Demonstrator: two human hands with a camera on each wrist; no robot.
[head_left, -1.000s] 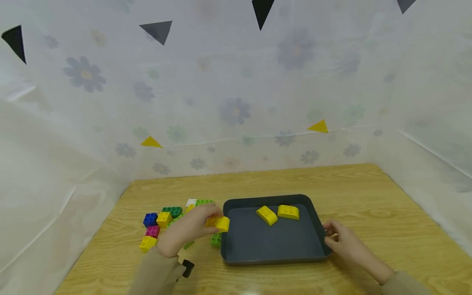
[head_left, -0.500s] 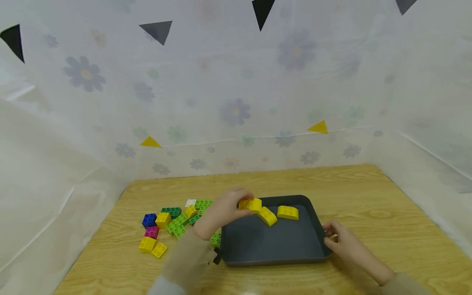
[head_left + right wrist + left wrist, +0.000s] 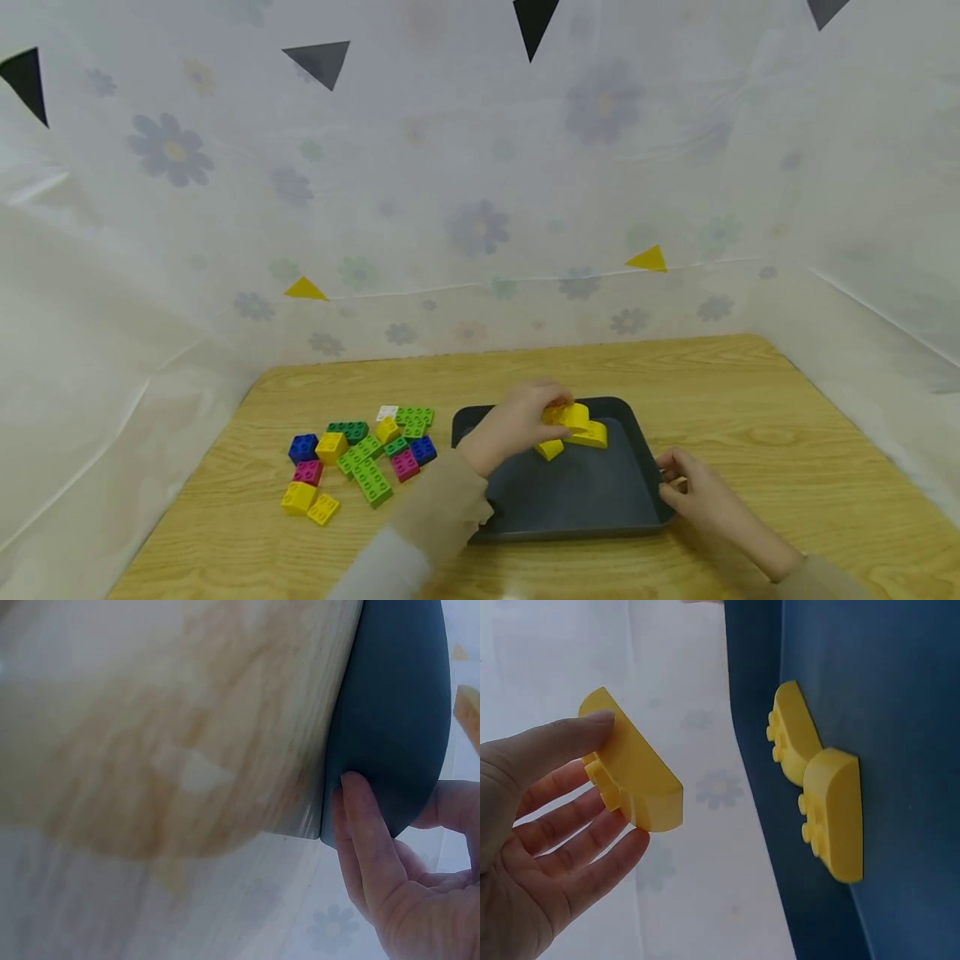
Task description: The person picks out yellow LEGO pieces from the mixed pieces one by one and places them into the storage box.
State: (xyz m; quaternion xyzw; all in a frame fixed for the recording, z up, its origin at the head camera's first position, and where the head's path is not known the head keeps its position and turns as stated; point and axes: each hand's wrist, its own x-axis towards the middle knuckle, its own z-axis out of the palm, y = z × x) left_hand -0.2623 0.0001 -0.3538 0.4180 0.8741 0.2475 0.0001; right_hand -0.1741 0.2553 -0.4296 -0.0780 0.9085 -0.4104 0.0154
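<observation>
Clock directions are read from the middle of the tray (image 3: pixel 577 500) in the head view. At nine o'clock, on the wooden surface (image 3: pixel 225 533), a square yellow brick (image 3: pixel 298 497) and a blue brick (image 3: pixel 303 448) are found farthest out; a lime-green brick (image 3: pixel 372 482) lies nearer in, and a white brick (image 3: pixel 387 412) is set towards ten.

At eleven o'clock the left hand (image 3: pixel 517 425) is extended over the tray. By its fingers and thumb a rounded yellow brick (image 3: pixel 641 765) is gripped at twelve o'clock, raised and tilted in the left wrist view. Below are seen a left tray brick (image 3: pixel 551 450), partly covered by the hand, and, at one o'clock, a right tray brick (image 3: pixel 596 435); whether these two touch cannot be told.

Just past three o'clock the tray's wall is pinched by the right hand (image 3: pixel 697 492), fingers outside and thumb opposite.

The step in hand is judged to be a placement. The held brick is best levelled, carried clear of both tray bricks, lowered onto bare tray floor and released only once fully supported; the wall should meanwhile be steadied, without lifting, by the right hand.
</observation>
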